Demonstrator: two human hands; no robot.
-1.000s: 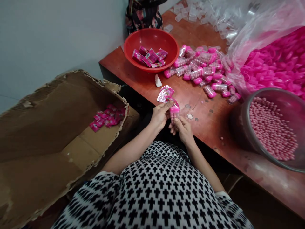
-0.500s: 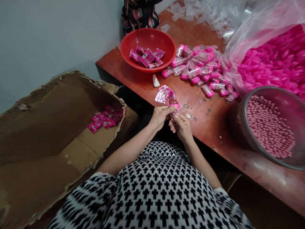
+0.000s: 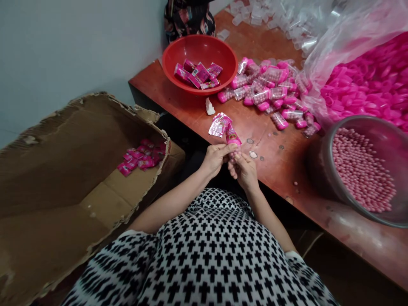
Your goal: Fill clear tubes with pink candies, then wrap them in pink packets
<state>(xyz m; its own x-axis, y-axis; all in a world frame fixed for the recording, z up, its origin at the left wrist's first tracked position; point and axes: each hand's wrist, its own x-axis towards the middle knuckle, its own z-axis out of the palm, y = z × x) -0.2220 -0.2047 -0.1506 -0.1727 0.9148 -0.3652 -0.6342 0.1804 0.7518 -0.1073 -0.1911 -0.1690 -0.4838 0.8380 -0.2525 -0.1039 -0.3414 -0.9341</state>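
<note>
— Please tell me, beginning from the left, what is around your hands?

— Far at left stands the box [image 3: 47, 170], with pink packets [image 3: 140, 155] on its floor. Then, on the table [image 3: 270, 146], comes the red bowl [image 3: 199, 46], and it has packets inside too.

— And your left hand?

— My left hand [image 3: 215, 160] is nearly closed: thumb and finger pinch the upper part of the bottle [image 3: 232, 155], where the pink wrap [image 3: 233, 136] shows. Just beyond this hand some loose wraps [image 3: 218, 125] lie on the table, close against the wrap.

— Where exactly is the bottle, and how does it point?

— It is between my two hands, at the near edge of the table. Its long axis goes away from my body, and the wrap, at the far end, leans a little to the left. My fingers cover most of the bottle, so I cannot tell how far down the wrap sits on it.

— Which hand is nearer to the wrap?

— The left one; its fingertips are at the lower end. My right hand [image 3: 245, 169] is closer to me and on the right side, with the bottle's near end between thumb and curled fingers.

— And further right?

— First the heap of bottles [image 3: 266, 91], well apart from my hands, then the pail [image 3: 321, 168] with beads [image 3: 360, 170], and behind it the caps [image 3: 366, 91] in their bag [image 3: 342, 46]
</note>
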